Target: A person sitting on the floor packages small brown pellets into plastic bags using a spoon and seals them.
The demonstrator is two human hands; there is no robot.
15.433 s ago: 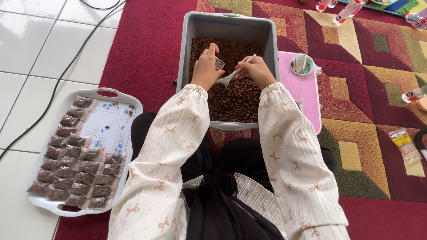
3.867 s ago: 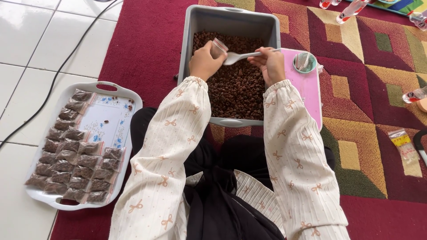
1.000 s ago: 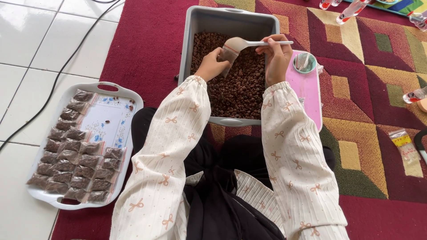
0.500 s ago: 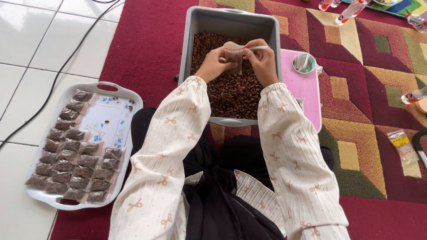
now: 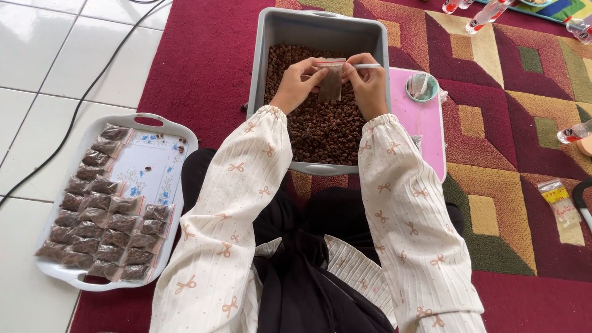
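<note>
Centrally, your grey tub [image 5: 262, 74] holds dark brown pieces; your left hand [image 5: 297, 81] and right hand [image 5: 366, 83] pinch closed on a small filled bag [image 5: 331, 83], the right also gripping a spoon handle [image 5: 367, 66].

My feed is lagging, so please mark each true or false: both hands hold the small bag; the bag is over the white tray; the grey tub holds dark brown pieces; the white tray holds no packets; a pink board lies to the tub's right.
1. Both hands, left hand and right hand, hold the small bag: true.
2. It is over the white tray: false, over the grey tub.
3. The tub holds dark brown pieces: true.
4. The tray holds no packets: false, filled packets lie in rows.
5. A pink board lies to its right: true.
</note>
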